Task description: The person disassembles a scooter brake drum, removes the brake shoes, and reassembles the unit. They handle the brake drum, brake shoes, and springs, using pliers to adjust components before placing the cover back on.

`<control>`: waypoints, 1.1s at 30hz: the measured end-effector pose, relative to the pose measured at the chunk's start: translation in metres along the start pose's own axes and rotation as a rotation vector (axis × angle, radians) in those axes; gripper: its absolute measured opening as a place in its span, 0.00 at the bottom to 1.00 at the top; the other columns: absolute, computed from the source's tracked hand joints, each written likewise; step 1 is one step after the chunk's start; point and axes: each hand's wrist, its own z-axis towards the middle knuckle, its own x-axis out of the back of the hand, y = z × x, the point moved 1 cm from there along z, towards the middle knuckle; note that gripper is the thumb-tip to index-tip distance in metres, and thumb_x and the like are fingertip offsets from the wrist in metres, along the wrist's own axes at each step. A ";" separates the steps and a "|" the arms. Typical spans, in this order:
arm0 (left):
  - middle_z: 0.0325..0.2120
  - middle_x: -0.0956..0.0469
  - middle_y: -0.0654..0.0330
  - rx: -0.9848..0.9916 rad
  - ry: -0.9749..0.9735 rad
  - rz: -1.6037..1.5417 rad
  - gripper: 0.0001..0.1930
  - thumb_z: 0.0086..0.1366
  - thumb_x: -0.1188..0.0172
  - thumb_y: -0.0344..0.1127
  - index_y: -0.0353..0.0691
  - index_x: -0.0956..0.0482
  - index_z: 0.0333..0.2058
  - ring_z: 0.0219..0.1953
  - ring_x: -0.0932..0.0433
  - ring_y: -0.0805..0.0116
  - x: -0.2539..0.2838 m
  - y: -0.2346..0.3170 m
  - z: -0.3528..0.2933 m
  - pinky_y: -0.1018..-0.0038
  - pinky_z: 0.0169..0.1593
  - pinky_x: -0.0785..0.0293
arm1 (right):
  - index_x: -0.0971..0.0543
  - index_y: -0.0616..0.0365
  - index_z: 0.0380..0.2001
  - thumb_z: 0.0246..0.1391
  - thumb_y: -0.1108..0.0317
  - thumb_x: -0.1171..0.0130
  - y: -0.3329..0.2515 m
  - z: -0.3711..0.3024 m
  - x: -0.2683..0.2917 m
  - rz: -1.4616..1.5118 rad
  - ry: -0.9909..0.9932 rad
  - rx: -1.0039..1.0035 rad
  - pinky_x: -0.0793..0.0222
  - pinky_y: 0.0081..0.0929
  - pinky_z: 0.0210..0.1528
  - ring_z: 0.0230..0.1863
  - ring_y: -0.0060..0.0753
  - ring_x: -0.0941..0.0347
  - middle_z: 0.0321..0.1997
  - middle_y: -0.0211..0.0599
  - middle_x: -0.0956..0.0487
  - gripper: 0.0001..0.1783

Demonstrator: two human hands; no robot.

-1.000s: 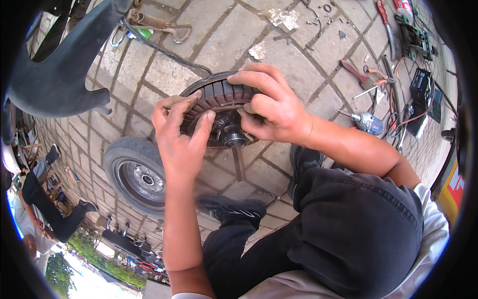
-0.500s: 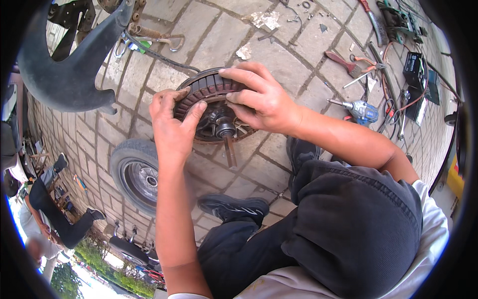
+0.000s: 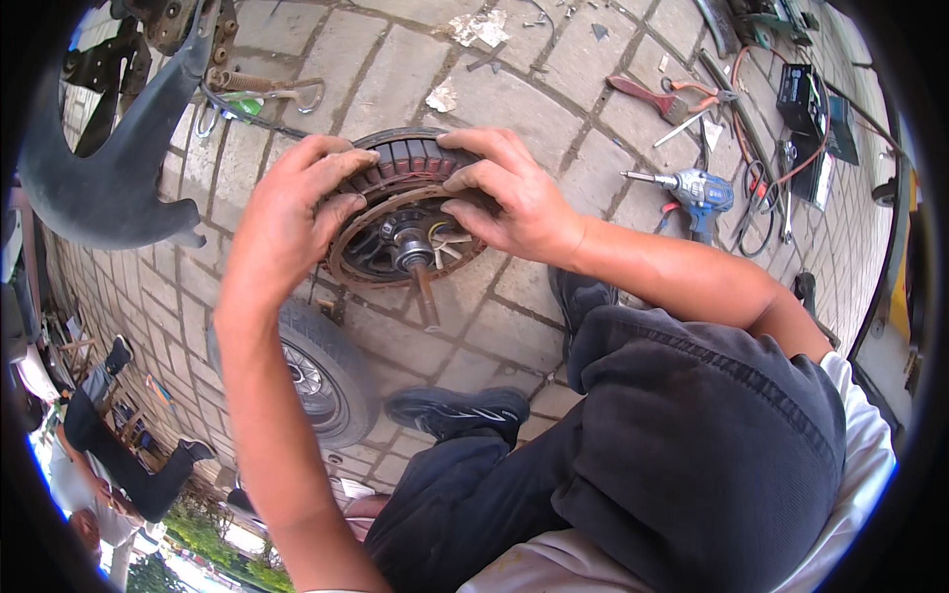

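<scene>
Paving (image 3: 514, 109) spreads beneath everything; over its far left reaches a curved black panel (image 3: 129, 188), well apart from my work; nearer, the wheel (image 3: 341, 390) with its grey tyre sits to my left, partly hidden by my forearm (image 3: 277, 425). The stator (image 3: 407, 235) is in front of me, between my two hands and ahead of my shoes, its open face tilted toward me; whether its underside touches the stones I cannot tell. I judge it heavy for its size and quite stiff, metal through most of its body; the rim, taken at opposite sides, should balance it best. To the right, clear of my grip, lies a blue drill (image 3: 697, 190).

My left fingers (image 3: 341, 163) bend over the left of the rim, thumb on the near side, pinching the edge; my right fingers (image 3: 484, 146) are parted along the upper right of it, thumb likewise opposed; how hard either presses does not show. The axle (image 3: 426, 296) juts from the hub toward me; it would give a narrow hold, perhaps slippery if greased. Smallest are the dark teeth (image 3: 403, 156) around the rim, with reddish windings beneath; these windings are probably the fragile part, best spared any squeeze or scrape.
</scene>
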 end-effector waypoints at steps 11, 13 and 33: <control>0.35 0.24 0.54 -0.209 -0.204 0.404 0.23 0.51 0.34 0.25 0.35 0.21 0.49 0.39 0.24 0.53 0.006 0.013 0.025 0.63 0.43 0.27 | 0.21 0.57 0.33 0.40 0.76 0.31 0.005 -0.005 -0.001 0.001 0.074 0.081 0.29 0.42 0.53 0.53 0.53 0.30 0.54 0.44 0.27 0.14; 0.34 0.25 0.54 -0.234 -0.195 0.425 0.23 0.53 0.35 0.25 0.35 0.21 0.50 0.38 0.25 0.53 0.005 0.016 0.024 0.63 0.42 0.27 | 0.21 0.57 0.33 0.40 0.75 0.31 0.005 -0.005 -0.001 -0.003 0.071 0.080 0.28 0.42 0.53 0.53 0.53 0.30 0.54 0.44 0.27 0.14; 0.33 0.25 0.55 -0.275 -0.220 0.469 0.18 0.48 0.31 0.33 0.37 0.20 0.39 0.39 0.24 0.52 -0.012 0.026 0.053 0.61 0.42 0.26 | 0.20 0.60 0.29 0.42 0.78 0.46 -0.007 -0.003 -0.004 0.223 0.096 -0.189 0.31 0.43 0.57 0.54 0.54 0.30 0.52 0.48 0.26 0.09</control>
